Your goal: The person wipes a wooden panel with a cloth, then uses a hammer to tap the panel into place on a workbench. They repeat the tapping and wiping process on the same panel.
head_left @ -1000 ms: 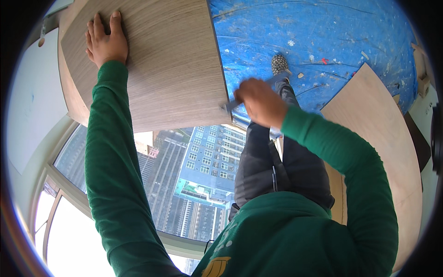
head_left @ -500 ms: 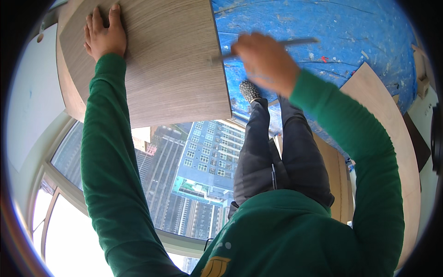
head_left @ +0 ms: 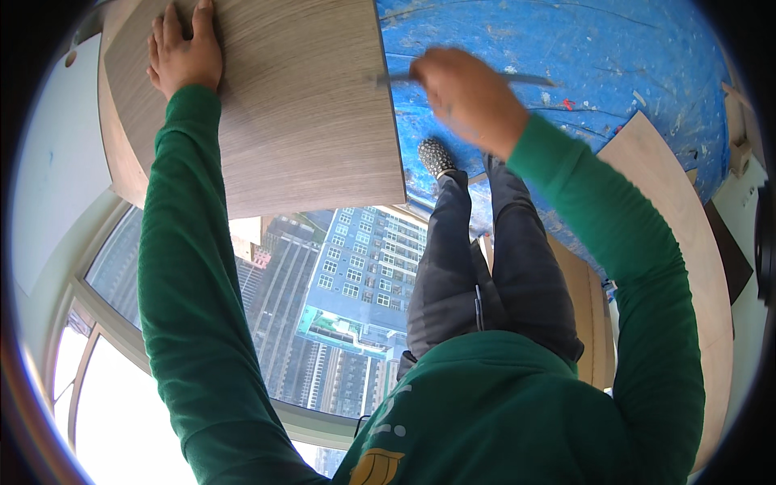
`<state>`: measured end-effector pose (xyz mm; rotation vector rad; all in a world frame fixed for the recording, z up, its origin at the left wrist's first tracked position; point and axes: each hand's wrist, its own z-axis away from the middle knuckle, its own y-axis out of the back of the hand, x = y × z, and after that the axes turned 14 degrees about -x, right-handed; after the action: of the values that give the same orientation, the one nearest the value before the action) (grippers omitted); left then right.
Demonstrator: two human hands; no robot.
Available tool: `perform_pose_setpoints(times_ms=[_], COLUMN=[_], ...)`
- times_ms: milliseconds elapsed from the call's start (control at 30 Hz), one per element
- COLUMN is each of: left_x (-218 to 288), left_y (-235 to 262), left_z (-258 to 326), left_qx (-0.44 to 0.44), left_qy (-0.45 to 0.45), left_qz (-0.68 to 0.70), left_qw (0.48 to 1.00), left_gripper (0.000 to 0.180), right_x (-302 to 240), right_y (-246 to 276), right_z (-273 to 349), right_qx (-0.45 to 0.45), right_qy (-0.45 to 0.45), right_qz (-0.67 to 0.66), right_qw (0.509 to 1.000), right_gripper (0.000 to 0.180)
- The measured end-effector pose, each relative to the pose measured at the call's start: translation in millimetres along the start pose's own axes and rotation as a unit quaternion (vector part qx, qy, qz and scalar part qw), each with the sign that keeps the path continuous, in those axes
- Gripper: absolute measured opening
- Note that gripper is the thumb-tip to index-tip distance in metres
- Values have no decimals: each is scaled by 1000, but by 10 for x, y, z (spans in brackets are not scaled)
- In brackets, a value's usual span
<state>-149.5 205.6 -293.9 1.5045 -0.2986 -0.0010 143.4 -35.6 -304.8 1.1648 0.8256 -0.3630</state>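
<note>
My left hand (head_left: pixel 184 52) lies flat with spread fingers on a wood-grain panel (head_left: pixel 299 121), near its far left part. My right hand (head_left: pixel 469 97) is closed round a long, thin grey bar that looks like a flat file (head_left: pixel 525 79). One end of the file reaches over the panel's right edge, while the other sticks out to the right above the blue sheet. Motion blurs the file a little, and its middle is hidden in my fist.
A blue, stained sheet (head_left: pixel 598 48) covers the floor on the right. Beside my right arm is a pale curved board (head_left: pixel 663 186). A large window (head_left: pixel 323 299) with tall buildings beyond lies below the panel. At the far left stands a white board (head_left: pixel 65 162).
My right hand has shifted slightly away from me, and the file has turned from slanting to nearly level across the panel's edge. My left hand stays on the panel.
</note>
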Motion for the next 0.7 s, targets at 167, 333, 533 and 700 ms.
perform_pose_setpoints(times_ms=[167,333,533,700], left_x=[4,33,18,-13], left_y=[8,15,7,-5], left_z=[5,30,14,-1], left_qx=[-10,-20,-10,-11], left_qy=[21,34,22,12], left_qz=[-7,4,3,3], left_qw=[1000,999,1000,1000], left_gripper=[86,86,86,87], right_x=[-522,-310,-275,-487], right_y=[-593,-698,-403,-516], right_z=[1046,1200,491,416], right_qx=[-369,-138,-69,-69], right_qy=[67,-54,-158,-157], right_qz=[-27,-267,-429,-467], right_qw=[927,952,887,867], right_gripper=[4,18,29,30])
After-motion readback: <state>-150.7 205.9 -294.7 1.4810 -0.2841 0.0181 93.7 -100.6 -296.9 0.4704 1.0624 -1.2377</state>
